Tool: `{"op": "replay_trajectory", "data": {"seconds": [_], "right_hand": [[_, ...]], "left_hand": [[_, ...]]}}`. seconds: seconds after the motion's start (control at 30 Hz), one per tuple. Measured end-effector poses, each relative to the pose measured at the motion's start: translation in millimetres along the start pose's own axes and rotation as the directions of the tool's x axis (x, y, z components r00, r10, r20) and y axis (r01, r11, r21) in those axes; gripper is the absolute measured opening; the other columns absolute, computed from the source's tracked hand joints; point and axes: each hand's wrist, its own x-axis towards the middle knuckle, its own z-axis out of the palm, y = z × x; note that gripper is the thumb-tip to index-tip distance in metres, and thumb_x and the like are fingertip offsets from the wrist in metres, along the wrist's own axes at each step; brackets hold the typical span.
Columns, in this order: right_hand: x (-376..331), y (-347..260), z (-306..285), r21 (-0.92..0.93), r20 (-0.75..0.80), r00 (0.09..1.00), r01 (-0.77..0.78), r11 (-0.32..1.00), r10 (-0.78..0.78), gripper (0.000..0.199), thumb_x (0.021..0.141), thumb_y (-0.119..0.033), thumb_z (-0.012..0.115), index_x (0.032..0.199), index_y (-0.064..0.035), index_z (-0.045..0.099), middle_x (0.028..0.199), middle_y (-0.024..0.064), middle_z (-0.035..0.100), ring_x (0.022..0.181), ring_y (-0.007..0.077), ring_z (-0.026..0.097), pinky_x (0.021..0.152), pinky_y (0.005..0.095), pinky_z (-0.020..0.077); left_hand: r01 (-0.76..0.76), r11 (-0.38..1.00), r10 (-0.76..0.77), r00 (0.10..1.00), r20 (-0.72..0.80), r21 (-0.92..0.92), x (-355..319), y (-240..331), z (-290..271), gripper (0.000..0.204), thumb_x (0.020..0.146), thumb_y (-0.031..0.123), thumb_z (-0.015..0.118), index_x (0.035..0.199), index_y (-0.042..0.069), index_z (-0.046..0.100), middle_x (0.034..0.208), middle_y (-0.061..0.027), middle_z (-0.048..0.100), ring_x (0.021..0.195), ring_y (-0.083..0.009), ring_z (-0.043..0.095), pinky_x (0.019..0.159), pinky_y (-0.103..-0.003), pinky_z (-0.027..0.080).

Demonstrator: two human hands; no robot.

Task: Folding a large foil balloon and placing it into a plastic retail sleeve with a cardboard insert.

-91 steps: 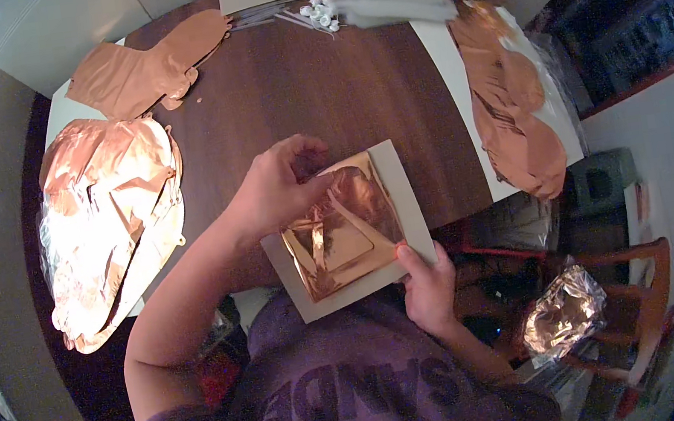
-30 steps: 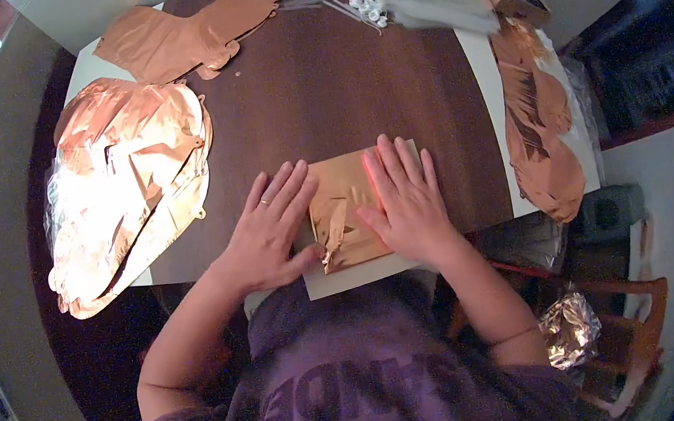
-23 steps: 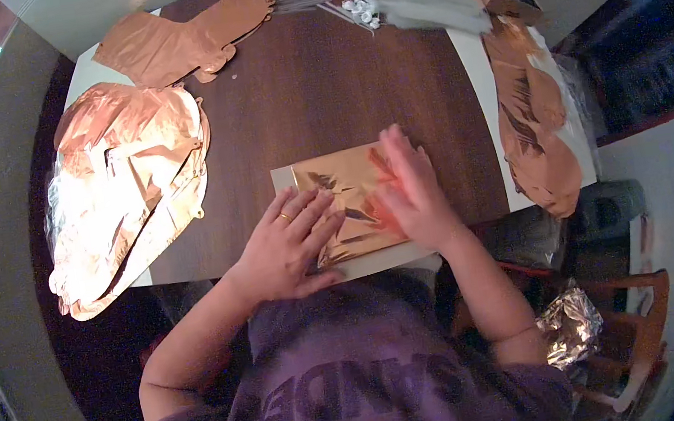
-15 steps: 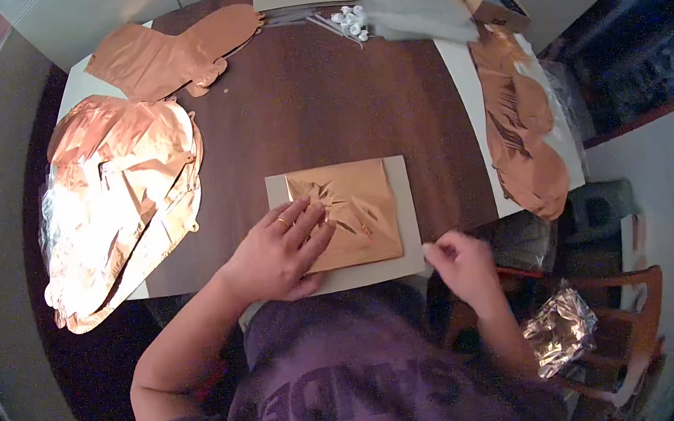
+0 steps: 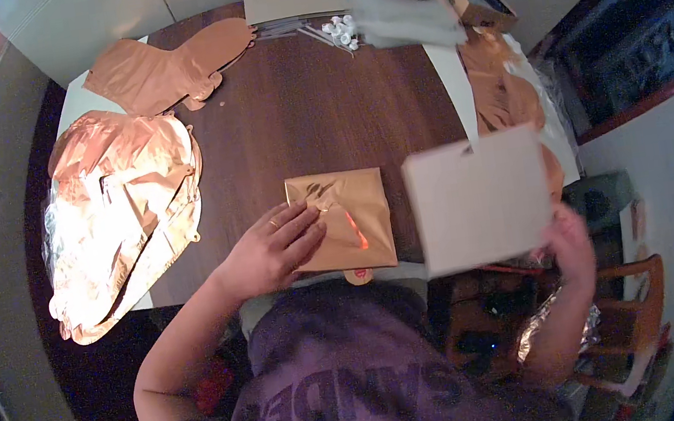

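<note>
A folded sheet of copper-coloured foil (image 5: 361, 198) lies as a neat rectangle at the near edge of the brown table, its top creased. My left hand (image 5: 274, 249), with a ring on one finger, rests flat on its left side, fingers stretched out. To the right, my right hand (image 5: 570, 246) grips a square piece of pale grey cardboard (image 5: 482, 199) by its lower right corner. The cardboard is held up over the table's right side and hides part of the foil there. Below the folded foil, a small round tab (image 5: 358, 276) with a red mark sticks out.
Shiny copper foil shapes (image 5: 125, 206) are piled at the left; a flat one (image 5: 170, 66) lies beyond, another (image 5: 501, 88) at the right. White caps (image 5: 340, 32), thin sticks (image 5: 281, 27), plastic wrapping (image 5: 404, 11) and an open box (image 5: 481, 8) stand at the far edge. A wooden chair (image 5: 642, 297) is at lower right.
The cardboard has come out from under the folded foil and moved right and up in my right hand. My left hand has stayed on the foil.
</note>
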Motion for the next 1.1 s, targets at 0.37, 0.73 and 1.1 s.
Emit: {"op": "replay_trajectory", "data": {"seconds": [0.37,0.73,1.1], "right_hand": [[101.2,-16.1,134.4,-0.657,0.398,0.917,0.312,0.686,-0.036,0.022,0.086,-0.021,0.062,0.087,0.0009,0.064,0.075,0.0127,0.068,0.068,0.0219,0.067,0.062,0.0388,0.0518],[176.4,-97.0,159.3,-0.648,0.366,0.862,0.506,0.569,-0.349,0.025,0.086,-0.027,0.063,0.078,-0.0035,0.066,0.076,0.0146,0.067,0.072,0.0281,0.065,0.067,0.0372,0.0505],[327.6,-98.4,202.8,-0.813,0.210,0.749,0.491,0.314,-0.628,0.018,0.085,-0.018,0.058,0.096,-0.0102,0.070,0.099,0.0151,0.061,0.093,0.0349,0.061,0.082,0.0446,0.0500]], "left_hand": [[-0.010,0.999,0.013,0.998,-0.059,0.050,2.3,-6.6,8.6,0.057,0.073,0.018,0.063,0.125,-0.002,0.053,0.127,-0.0223,0.054,0.119,-0.0397,0.053,0.102,-0.049,0.043],[0.090,0.995,-0.091,0.995,-0.049,-0.034,-2.3,-14.4,11.2,0.056,0.074,0.020,0.064,0.124,-0.002,0.054,0.127,-0.0221,0.054,0.121,-0.0391,0.051,0.103,-0.050,0.041],[0.101,0.985,-0.106,0.994,-0.033,-0.136,5.7,-23.8,5.8,0.051,0.074,0.011,0.064,0.123,-0.002,0.056,0.126,-0.0198,0.054,0.123,-0.0373,0.050,0.105,-0.048,0.040]]}}
